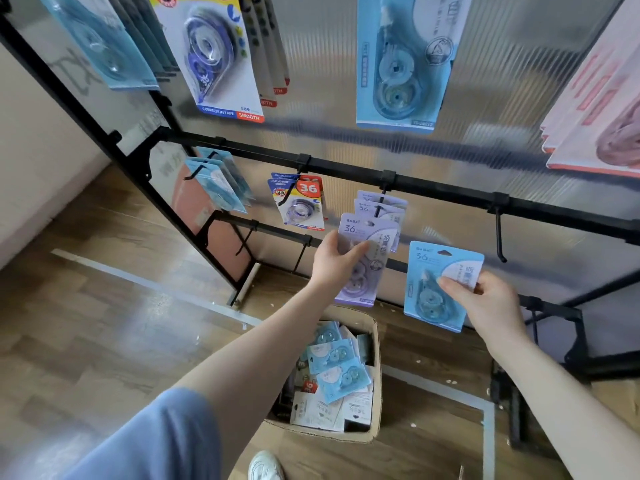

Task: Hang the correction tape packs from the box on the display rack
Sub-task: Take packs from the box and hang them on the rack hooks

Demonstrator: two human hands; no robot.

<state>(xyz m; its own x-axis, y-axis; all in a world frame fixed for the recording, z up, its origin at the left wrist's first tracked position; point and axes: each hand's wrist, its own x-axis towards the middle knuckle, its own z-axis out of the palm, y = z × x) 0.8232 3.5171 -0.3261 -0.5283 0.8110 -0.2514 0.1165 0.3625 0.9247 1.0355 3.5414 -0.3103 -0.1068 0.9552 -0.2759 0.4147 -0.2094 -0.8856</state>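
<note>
The single head-worn view looks forward and steeply down from above the person's outstretched arms, facing the display rack (450,188) at close range, so its black rails run across the frame just beyond the fingertips of the left hand (334,261) and the right hand (491,303). Below and between the two hands the view drops to the cardboard box (375,375) on the wooden floor (86,323). The wide-angle lens bends the edges, so how upright the rack stands is hard to judge.

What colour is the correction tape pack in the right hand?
Light blue card pack, pinched by the right hand; head view shows it best.
</note>
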